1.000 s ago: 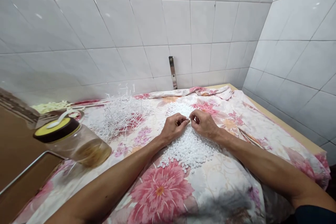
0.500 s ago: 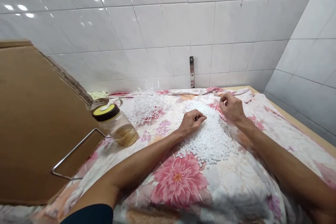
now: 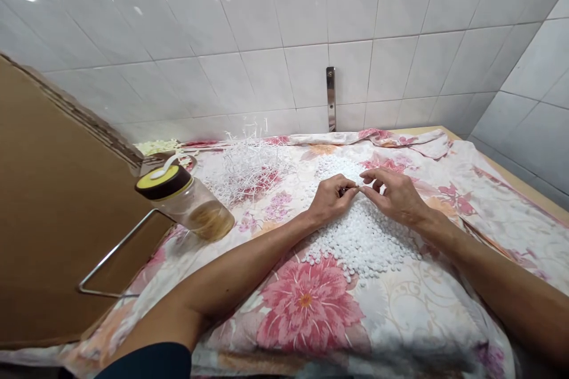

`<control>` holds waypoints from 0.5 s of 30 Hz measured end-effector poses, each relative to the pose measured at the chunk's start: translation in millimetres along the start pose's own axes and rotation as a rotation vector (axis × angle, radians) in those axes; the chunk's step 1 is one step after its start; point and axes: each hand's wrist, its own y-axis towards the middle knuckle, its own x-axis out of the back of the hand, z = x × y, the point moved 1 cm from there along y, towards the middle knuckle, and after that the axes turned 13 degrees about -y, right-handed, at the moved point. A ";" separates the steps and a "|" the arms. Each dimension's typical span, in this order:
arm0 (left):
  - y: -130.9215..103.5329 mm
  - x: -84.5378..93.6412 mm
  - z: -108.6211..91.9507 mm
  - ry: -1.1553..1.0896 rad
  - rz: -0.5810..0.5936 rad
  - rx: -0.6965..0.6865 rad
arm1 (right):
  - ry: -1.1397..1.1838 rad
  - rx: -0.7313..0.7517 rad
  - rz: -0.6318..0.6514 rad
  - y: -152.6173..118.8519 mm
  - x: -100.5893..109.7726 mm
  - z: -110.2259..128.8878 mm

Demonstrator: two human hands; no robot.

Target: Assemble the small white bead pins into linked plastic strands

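Observation:
My left hand [image 3: 332, 200] is over the left side of a heap of small white plastic pieces [image 3: 364, 243], its fingers closed in a pinch. Something small and dark shows between them, too little of it to name. From the right, my right hand [image 3: 398, 196] meets it above the heap. Its thumb tip reaches the left fingertips, while the index finger is held apart from the thumb, with a gap between. Whether a tiny piece sits where the fingertips meet, I cannot tell.
A tangle of thin white plastic sticks [image 3: 253, 169] lies behind left. Closer in, a clear jar [image 3: 208, 219] with a yellow-and-brown lid leans beside a cardboard box [image 3: 53, 219] and a bent metal rod [image 3: 115, 254]. Flowered cloth [image 3: 311, 308] covers the table; a metal bracket [image 3: 331, 98] is on the tiled wall.
My right hand has moved left and in to the left fingertips, and its index finger and thumb have come apart. My left hand keeps its pinch over the heap. The view has tilted slightly.

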 end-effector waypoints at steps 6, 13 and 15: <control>-1.5 -2.2 -1.9 -0.010 0.011 -0.002 | -0.032 0.035 0.053 1.2 0.4 1.7; -0.7 -1.6 -3.8 -0.011 0.003 0.017 | -0.086 0.059 0.064 0.0 -0.5 -0.3; 0.2 -1.7 -3.7 0.007 0.006 0.016 | -0.116 0.049 0.074 -1.1 -3.0 0.6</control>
